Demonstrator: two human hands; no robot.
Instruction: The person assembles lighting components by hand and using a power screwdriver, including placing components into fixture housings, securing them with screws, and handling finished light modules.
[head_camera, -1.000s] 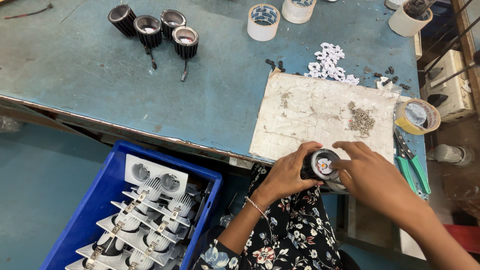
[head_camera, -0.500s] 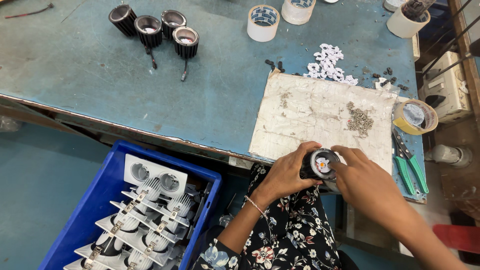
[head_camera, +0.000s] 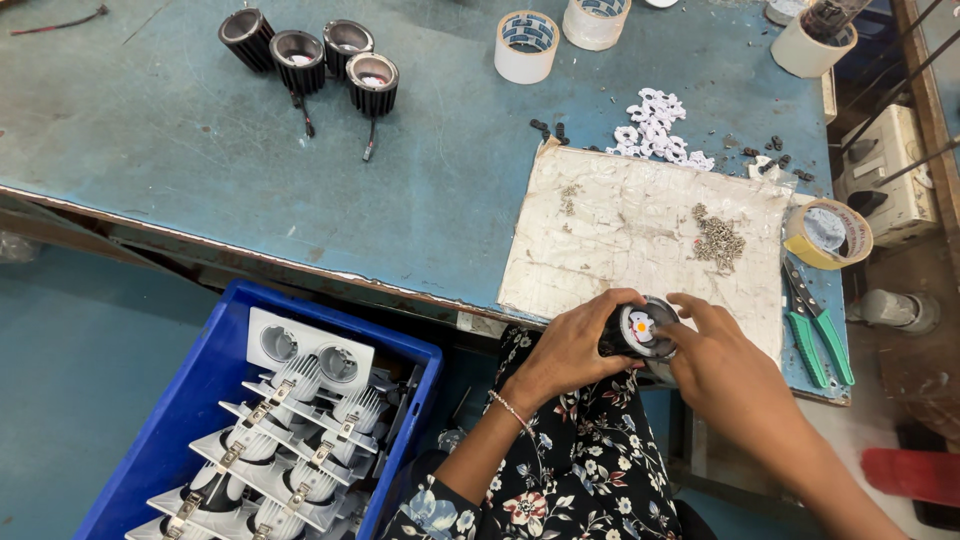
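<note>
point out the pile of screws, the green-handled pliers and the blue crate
pile of screws (head_camera: 718, 240), head view, middle of the heap
green-handled pliers (head_camera: 818, 338), head view, on the handles
blue crate (head_camera: 215, 340), head view, left wall

A small round black lamp housing (head_camera: 640, 332) is held at the near edge of the blue workbench, just in front of a pale, scuffed work mat. Its open face is turned upward and slightly toward the camera, so a white inner disc with a small orange-yellow spot at its centre is shown. The rim is ringed in pale metal. The ribbed black body is mostly covered, so its lower part cannot be made out clearly.
</note>
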